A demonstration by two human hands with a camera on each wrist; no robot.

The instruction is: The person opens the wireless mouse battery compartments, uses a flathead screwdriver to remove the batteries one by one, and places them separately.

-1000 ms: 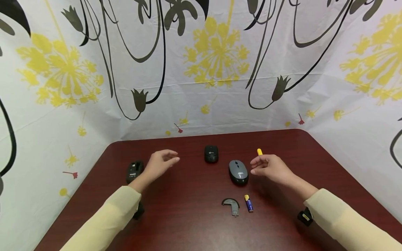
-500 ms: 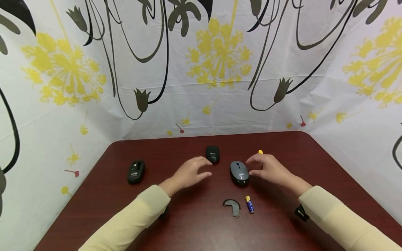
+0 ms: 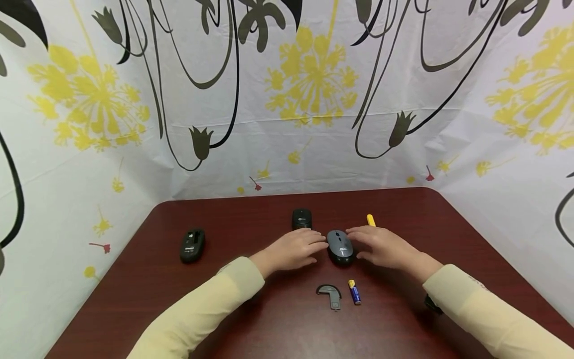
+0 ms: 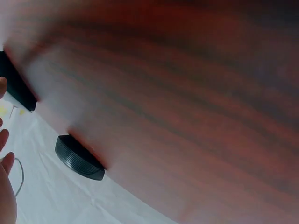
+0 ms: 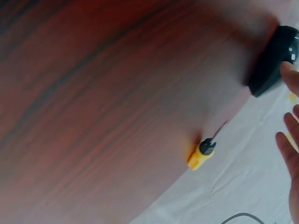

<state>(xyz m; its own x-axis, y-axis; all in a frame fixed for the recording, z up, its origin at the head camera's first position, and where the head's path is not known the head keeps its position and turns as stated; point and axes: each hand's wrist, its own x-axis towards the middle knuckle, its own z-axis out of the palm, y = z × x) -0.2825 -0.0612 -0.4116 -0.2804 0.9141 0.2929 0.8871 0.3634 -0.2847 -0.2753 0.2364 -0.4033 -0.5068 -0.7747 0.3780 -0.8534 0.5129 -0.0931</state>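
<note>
A grey-and-black computer mouse [image 3: 340,245] lies on the table between both hands, buttons facing away. The left hand [image 3: 293,248] has its fingertips right at the mouse's left side, fingers loosely extended. On the opposite side, the right hand [image 3: 386,245] has relaxed, slightly bent fingers at its right edge. Both wrist views catch only some fingers beside the dark mouse [image 4: 16,84]. Nearer the person lie a grey curved battery cover [image 3: 332,296] and a blue-and-yellow battery [image 3: 354,292].
A second black mouse [image 3: 302,218] stands behind the left hand, partly covered by it. Another black mouse [image 3: 193,246] lies underside up at the left. A yellow-handled screwdriver [image 5: 200,156] rests beyond the right hand. Patterned white cloth [image 3: 251,149] hangs behind the dark red table [image 3: 134,299].
The left hand has swept right from near the upturned mouse to the grey mouse's left side. The right hand has shifted slightly toward the grey mouse. That mouse has stayed in place.
</note>
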